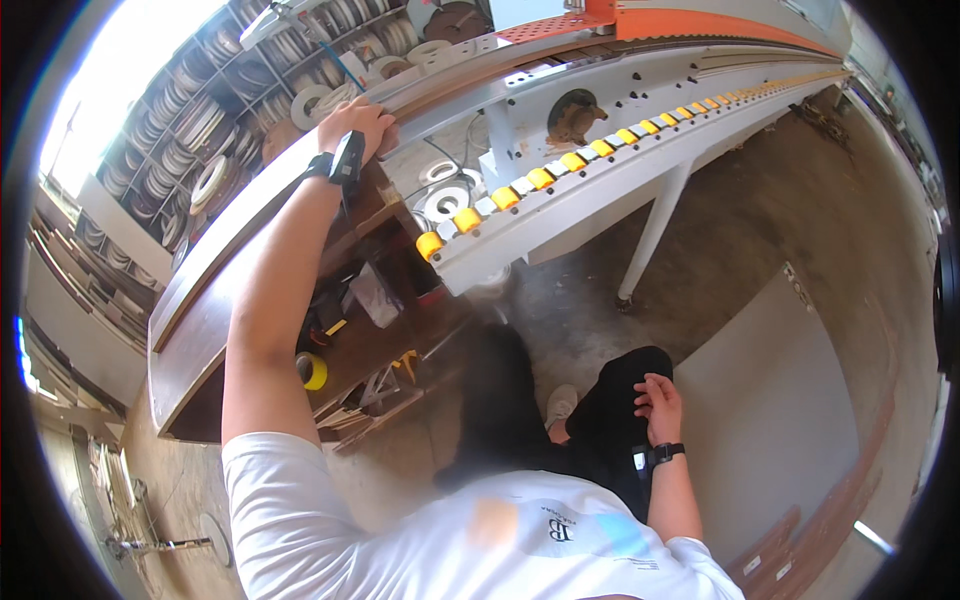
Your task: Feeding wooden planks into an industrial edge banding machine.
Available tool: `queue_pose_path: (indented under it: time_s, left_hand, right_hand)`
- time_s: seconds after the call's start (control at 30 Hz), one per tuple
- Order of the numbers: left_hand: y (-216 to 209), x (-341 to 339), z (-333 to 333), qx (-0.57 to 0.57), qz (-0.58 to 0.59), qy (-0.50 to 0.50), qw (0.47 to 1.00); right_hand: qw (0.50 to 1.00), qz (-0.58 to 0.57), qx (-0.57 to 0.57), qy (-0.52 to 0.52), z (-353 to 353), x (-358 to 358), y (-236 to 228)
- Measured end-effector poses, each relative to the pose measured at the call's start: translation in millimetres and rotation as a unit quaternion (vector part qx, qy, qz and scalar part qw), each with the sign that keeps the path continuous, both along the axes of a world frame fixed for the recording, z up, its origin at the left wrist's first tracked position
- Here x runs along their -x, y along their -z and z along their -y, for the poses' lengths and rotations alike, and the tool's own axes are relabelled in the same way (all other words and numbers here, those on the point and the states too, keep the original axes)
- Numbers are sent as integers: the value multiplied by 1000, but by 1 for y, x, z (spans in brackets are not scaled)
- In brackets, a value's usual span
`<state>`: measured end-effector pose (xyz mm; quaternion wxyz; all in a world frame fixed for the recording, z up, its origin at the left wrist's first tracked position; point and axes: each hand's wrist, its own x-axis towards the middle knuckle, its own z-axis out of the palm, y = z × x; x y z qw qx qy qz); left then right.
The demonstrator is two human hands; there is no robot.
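brown-edged white board (238, 225), yellow rollers (573, 162)

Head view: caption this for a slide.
Left hand at a long board near yellow rollers; right hand near one knee.

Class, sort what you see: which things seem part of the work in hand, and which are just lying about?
Apparently part of the work:
left hand, at the far end of the long board
that long board
orange-covered machine beyond that hand

Apparently lying about:
racked rolls
yellow roll below the left arm
large grey panel at the right
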<state>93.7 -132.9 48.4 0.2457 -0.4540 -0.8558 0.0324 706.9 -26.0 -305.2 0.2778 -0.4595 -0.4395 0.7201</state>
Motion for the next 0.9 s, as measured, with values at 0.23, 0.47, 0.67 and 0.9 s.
queue_pose_path:
  time_s: [0.23, 0.47, 0.67, 0.9]
  left_hand:
    - [16, 24, 42, -70, -12, 105, 992]
    - [12, 32, 196, -73, -22, -13, 997]
    - [7, 38, 253, -56, 3, -102, 993]
    - [-1, 31, 190, -52, 22, -80, 995]
  right_hand:
    - [999, -39, -4, 35, 9, -7, 5]
    - [998, -60, 12, 34, 5, -10, -1]
    - [999, -39, 19, 3, 0, 3, -5]
    - [999, -26, 21, -4, -4, 2, 4]
